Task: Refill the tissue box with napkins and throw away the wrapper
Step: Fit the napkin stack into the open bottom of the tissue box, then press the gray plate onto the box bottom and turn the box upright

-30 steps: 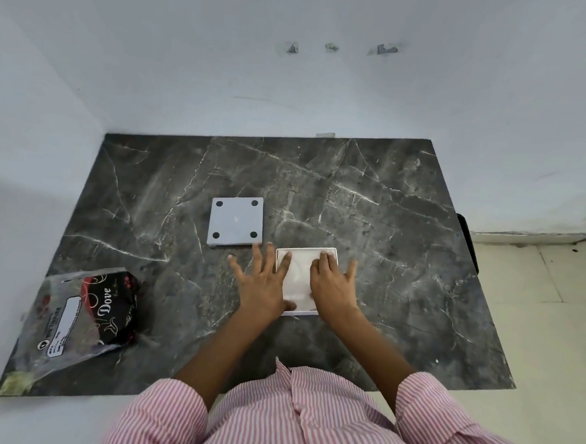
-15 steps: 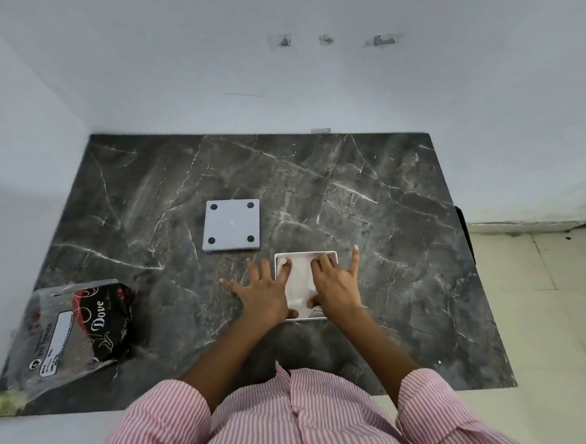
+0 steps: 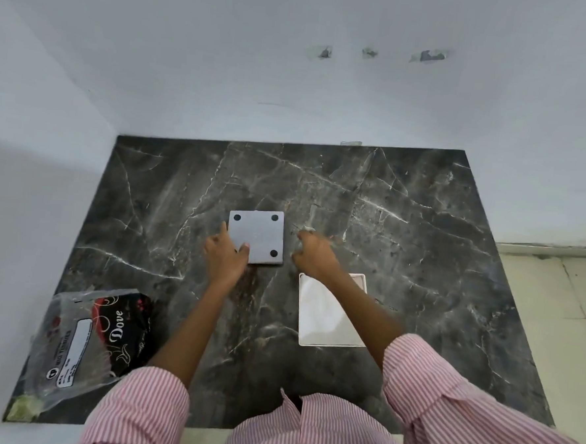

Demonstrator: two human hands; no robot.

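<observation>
A square white tissue box (image 3: 327, 313) lies open on the dark marble table (image 3: 419, 264), with white napkins inside; my right forearm crosses over it. A grey square lid (image 3: 258, 237) with black round feet lies beyond it to the left. My left hand (image 3: 226, 255) grips the lid's near left corner, thumb on top. My right hand (image 3: 313, 254) hovers just right of the lid, fingers curled and blurred, touching nothing. The clear and black plastic wrapper (image 3: 92, 340), printed "Dove", lies at the table's front left.
White walls close the table in at the back and left. The table's right edge drops to a pale tiled floor (image 3: 560, 324). My striped pink sleeves (image 3: 445, 402) hang over the front edge.
Both hands left the napkins in the box and reached forward to the grey lid. The left hand has taken hold of its corner.
</observation>
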